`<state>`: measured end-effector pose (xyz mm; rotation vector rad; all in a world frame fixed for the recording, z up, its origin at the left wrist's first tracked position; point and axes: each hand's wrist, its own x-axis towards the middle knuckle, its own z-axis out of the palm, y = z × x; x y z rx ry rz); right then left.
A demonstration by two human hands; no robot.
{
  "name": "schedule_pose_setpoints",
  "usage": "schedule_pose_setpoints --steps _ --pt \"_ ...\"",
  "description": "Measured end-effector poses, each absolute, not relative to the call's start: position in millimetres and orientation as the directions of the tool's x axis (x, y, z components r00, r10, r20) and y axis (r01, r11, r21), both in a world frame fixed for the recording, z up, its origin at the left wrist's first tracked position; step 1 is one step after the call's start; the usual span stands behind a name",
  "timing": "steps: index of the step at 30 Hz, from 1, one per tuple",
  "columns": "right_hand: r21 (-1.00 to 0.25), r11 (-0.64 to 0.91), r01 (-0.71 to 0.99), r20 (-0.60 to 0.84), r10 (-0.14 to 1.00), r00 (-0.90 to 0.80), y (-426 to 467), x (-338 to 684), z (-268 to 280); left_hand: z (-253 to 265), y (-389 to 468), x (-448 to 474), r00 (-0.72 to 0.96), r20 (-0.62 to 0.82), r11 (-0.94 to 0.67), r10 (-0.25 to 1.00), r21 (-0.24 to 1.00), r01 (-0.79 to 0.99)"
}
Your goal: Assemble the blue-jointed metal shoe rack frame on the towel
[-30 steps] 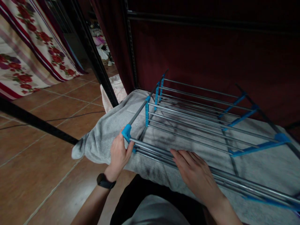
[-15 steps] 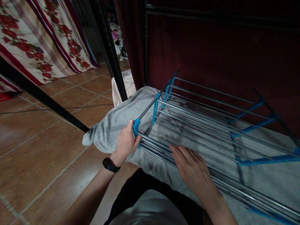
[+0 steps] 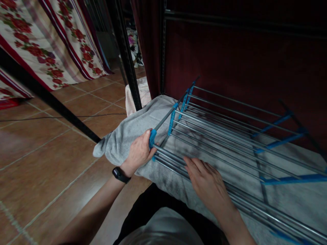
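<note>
A clothes drying rack [image 3: 219, 124] with grey metal rods and blue plastic joints lies on a grey blanket [image 3: 135, 126]. My left hand [image 3: 140, 149] is closed around the blue corner joint [image 3: 152, 137] at the rack's near left end, its thumb along the joint. A black band is on that wrist. My right hand [image 3: 205, 175] lies across the bundled near rods [image 3: 172, 160], its fingers stretched out and close together. The palm's underside is hidden.
Black metal posts [image 3: 127, 58] frame the bed-like surface. A dark red cloth [image 3: 230, 68] hangs behind the rack. At left are a floral curtain [image 3: 48, 44], a tiled floor [image 3: 51, 143] and a thin cable [image 3: 63, 116]. A striped cloth [image 3: 131, 100] sits behind the blanket.
The view has shifted slightly, so the rack and background sit a little further right. Both hands keep the same places on the rack.
</note>
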<state>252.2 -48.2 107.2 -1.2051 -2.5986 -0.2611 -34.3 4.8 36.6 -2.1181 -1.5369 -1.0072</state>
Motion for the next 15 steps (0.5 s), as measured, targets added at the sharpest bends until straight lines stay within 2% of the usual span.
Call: schedule_pose_setpoints --steps 10,15 --pt "0.045 0.627 0.777 0.291 0.736 -0.611 -42.2 235.3 108.8 33.9 8.4 -36.5 0.199 0.758 -0.408 0.621 0.096 0.908" --pt "0.050 0.611 0.790 0.292 0.747 -0.597 -40.8 229.9 107.9 26.8 11.1 -36.2 0.119 0.731 -0.388 0.672 0.210 0.898"
